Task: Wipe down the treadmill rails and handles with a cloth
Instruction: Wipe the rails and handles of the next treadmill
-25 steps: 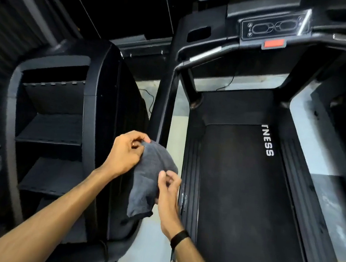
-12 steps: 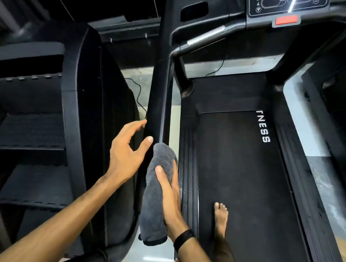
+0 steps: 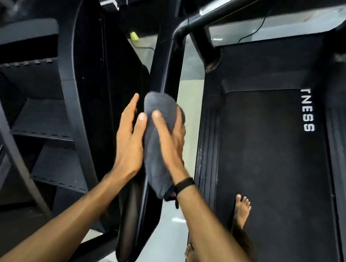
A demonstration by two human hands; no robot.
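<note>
A grey cloth (image 3: 157, 150) is draped over the treadmill's black left side rail (image 3: 164, 66), which runs from the bottom centre up to the curved handle bar (image 3: 192, 19). My right hand (image 3: 171, 139) lies on the cloth with the thumb on top and the fingers curled round its right side and the rail. My left hand (image 3: 129, 139) is flat, with straight fingers and the thumb touching the cloth's left edge. The cloth's lower end hangs by my right wrist, which wears a black band.
The treadmill belt (image 3: 271, 162) with white lettering lies to the right, and a bare foot (image 3: 241, 210) stands on it. A black stair machine (image 3: 41, 117) stands close on the left. A strip of pale floor (image 3: 190, 90) shows between the two machines.
The cloth went from being held between both hands onto the rail. My right hand now wraps it round the rail, and my left hand has closed in against it. The view has tilted down.
</note>
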